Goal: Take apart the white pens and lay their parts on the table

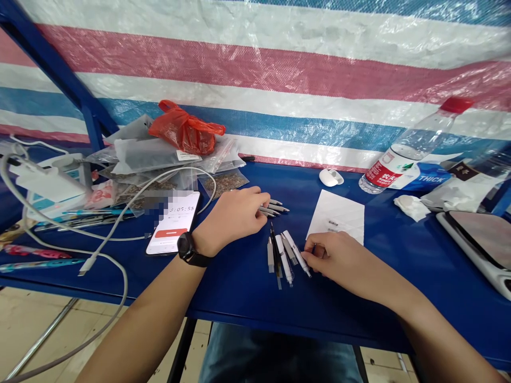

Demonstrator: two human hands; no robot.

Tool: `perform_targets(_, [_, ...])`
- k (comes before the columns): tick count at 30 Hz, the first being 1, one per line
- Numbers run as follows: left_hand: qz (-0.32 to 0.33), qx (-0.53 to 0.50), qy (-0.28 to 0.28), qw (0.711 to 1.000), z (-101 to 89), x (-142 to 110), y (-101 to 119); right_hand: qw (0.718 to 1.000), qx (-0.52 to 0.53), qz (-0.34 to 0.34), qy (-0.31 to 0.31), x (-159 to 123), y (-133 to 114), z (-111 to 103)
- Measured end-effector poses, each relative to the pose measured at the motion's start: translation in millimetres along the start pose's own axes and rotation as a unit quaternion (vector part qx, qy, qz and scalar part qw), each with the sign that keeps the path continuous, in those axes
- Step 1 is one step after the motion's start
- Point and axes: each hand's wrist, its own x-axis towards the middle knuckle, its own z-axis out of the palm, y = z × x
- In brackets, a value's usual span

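Note:
My left hand (235,215), with a black watch on the wrist, rests on the blue table (239,282) with its fingers curled over a few silver pen tips (275,207). My right hand (339,258) lies lower right, fingers pinched at the end of a white pen barrel (297,252). Several pen parts (279,258), white, grey and black, lie in a small row between the hands. A white paper sheet (337,215) sits just behind my right hand.
A phone (173,229) with a running timer lies left of my left hand, with white cables (99,250) nearby. Plastic bags and a red bag (186,130) are piled at the back left. A water bottle (407,151), tissue (411,206) and tablet (479,239) are at the right.

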Motion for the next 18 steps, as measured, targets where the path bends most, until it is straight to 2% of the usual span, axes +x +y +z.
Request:
perform_targets(3, [0.004, -0.005, -0.021, 1.000, 0.8, -1.0, -5.1, 1.000, 0.015, -0.006, -0.007, 0.0, -0.8, -1.2])
perform_targets(8, [0.004, 0.011, -0.024, 1.000, 4.0, -0.3, -4.7, 0.999, 0.030, -0.025, 0.002, 2.2, 2.0, -1.5])
perform_targets(14, [-0.014, 0.032, -0.024, 0.999, 2.4, 2.3, -0.1, 0.991, 0.035, 0.004, 0.128, 8.5, 7.6, -9.8])
perform_targets(16, [-0.006, 0.029, -0.003, 1.000, 0.6, 2.8, 0.8, 0.983, 0.052, 0.012, 0.175, 10.6, 9.9, -12.7])
perform_targets(18, [0.026, 0.009, 0.045, 0.999, -0.9, 2.7, 2.4, 0.975, 0.086, 0.008, 0.205, 12.5, 11.4, -12.7])
